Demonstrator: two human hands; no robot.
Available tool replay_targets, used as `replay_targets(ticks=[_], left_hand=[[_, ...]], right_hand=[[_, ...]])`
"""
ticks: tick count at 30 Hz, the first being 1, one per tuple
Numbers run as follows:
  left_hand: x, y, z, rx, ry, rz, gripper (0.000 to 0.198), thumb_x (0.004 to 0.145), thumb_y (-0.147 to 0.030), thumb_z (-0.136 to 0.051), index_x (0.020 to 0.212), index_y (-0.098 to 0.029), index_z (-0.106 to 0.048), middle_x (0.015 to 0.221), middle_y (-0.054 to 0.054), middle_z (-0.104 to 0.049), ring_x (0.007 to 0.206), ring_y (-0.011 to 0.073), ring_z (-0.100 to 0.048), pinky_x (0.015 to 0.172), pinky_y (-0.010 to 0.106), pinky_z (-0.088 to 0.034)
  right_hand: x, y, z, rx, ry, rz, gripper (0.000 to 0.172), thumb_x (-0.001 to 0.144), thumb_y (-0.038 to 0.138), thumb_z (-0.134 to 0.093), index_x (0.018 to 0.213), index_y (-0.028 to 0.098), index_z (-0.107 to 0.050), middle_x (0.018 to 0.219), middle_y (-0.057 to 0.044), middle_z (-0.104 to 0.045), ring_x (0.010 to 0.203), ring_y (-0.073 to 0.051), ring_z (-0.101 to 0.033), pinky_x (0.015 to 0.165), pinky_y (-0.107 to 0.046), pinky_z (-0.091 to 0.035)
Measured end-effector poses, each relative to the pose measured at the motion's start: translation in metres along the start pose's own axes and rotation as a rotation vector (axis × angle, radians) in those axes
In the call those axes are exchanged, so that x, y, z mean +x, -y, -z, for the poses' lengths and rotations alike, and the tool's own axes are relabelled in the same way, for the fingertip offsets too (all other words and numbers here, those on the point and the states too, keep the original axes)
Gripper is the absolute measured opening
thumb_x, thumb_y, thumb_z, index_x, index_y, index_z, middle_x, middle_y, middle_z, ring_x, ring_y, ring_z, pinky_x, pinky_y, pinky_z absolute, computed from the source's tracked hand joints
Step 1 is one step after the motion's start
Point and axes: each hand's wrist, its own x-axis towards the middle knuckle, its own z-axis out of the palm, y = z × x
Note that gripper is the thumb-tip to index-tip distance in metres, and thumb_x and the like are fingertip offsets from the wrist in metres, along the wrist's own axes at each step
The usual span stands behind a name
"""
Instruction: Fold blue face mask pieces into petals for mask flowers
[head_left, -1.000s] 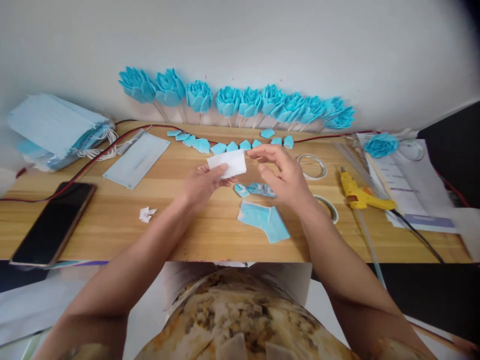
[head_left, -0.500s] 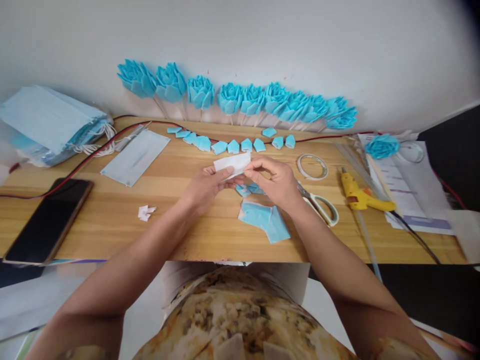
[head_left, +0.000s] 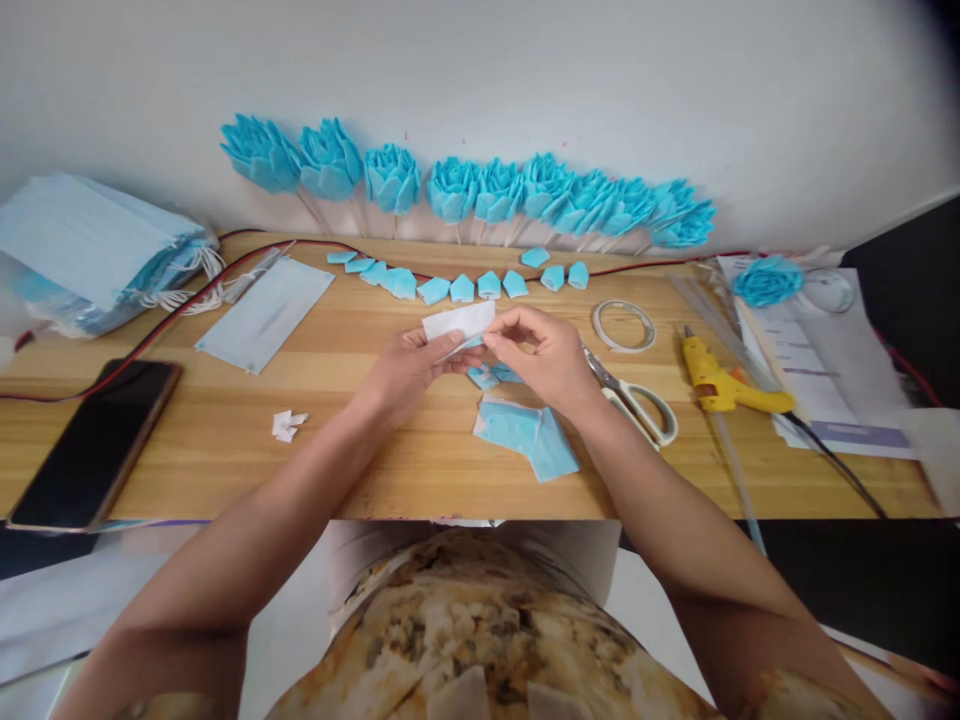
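A small white piece of fabric (head_left: 459, 320) with a light blue underside is held up between my two hands over the table. My left hand (head_left: 409, 370) grips its left and lower side, thumb on top. My right hand (head_left: 536, 350) pinches its right edge between thumb and fingertips. Beneath and beside my hands lie blue scraps, with larger folded blue pieces (head_left: 527, 437) nearer the table's front edge. Several small blue petal-shaped pieces (head_left: 462, 289) lie in a row beyond my hands.
Several blue flowers (head_left: 452, 190) on sticks lean on the wall. Scissors (head_left: 646, 405), a tape roll (head_left: 624, 327) and a yellow glue gun (head_left: 724, 385) lie right. A phone (head_left: 94, 445), white scraps (head_left: 286, 425), a flat sheet (head_left: 266, 312) and a stack of masks (head_left: 105, 240) are left.
The camera view has shifted slightly. The lower edge of the fabric now appears folded over, with a blue strip showing near my right fingertips.
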Motion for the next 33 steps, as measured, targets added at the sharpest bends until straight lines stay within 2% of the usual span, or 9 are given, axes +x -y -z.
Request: replay_targets(ticks=[8,13,23,25,29,33], left_hand=[[-0.001,-0.002,-0.002,0.055,-0.04,-0.08,0.038,0.077,-0.047,-0.085,0.095,-0.014,-0.076,0.084,0.005,-0.075,0.072,0.0152,-0.068,0.072,0.03,-0.055],[-0.001,-0.001,0.0,0.123,-0.058,-0.097,0.035,0.069,-0.033,-0.09,0.093,-0.015,-0.074,0.075,0.001,-0.071,0.069,0.0127,-0.064,0.07,0.027,-0.052],[0.001,0.003,0.002,0.093,-0.071,-0.134,0.028,0.07,-0.026,-0.084,0.094,-0.016,-0.074,0.07,-0.002,-0.067,0.062,0.0102,-0.057,0.067,0.027,-0.048],[0.001,0.002,0.002,0.098,-0.069,-0.148,0.029,0.07,-0.025,-0.083,0.097,-0.016,-0.075,0.069,-0.002,-0.066,0.062,0.0098,-0.056,0.066,0.026,-0.047],[0.0,0.0,0.002,0.185,-0.084,-0.162,0.033,0.073,-0.022,-0.08,0.105,-0.018,-0.077,0.069,-0.003,-0.066,0.062,0.0104,-0.056,0.067,0.027,-0.048],[-0.001,-0.001,0.001,0.296,-0.091,-0.185,0.036,0.074,-0.019,-0.078,0.11,-0.02,-0.078,0.077,-0.001,-0.069,0.066,0.0118,-0.057,0.069,0.028,-0.048]], right_hand=[[0.0,0.002,-0.001,0.023,-0.015,-0.006,0.007,0.083,0.026,-0.069,0.078,0.021,-0.068,0.076,0.001,-0.073,0.071,-0.014,-0.065,0.072,-0.03,-0.055],[0.001,0.002,-0.001,0.021,-0.032,0.002,0.007,0.083,0.025,-0.068,0.078,0.021,-0.068,0.075,0.001,-0.071,0.07,-0.014,-0.064,0.071,-0.03,-0.055],[0.0,-0.001,-0.001,0.031,0.008,-0.023,0.005,0.083,0.026,-0.068,0.081,0.022,-0.065,0.077,0.001,-0.071,0.071,-0.014,-0.063,0.072,-0.031,-0.054],[0.001,-0.005,-0.001,0.105,0.033,-0.059,0.013,0.083,0.028,-0.07,0.093,0.023,-0.065,0.08,0.002,-0.071,0.07,-0.013,-0.063,0.069,-0.03,-0.054],[0.003,-0.01,0.001,0.301,0.137,-0.155,0.043,0.088,0.036,-0.069,0.129,0.028,-0.058,0.092,0.0,-0.075,0.079,-0.016,-0.069,0.068,-0.031,-0.058],[0.003,-0.012,0.002,0.338,0.212,-0.186,0.058,0.087,0.038,-0.072,0.141,0.029,-0.055,0.101,-0.003,-0.076,0.086,-0.019,-0.072,0.07,-0.032,-0.06]])
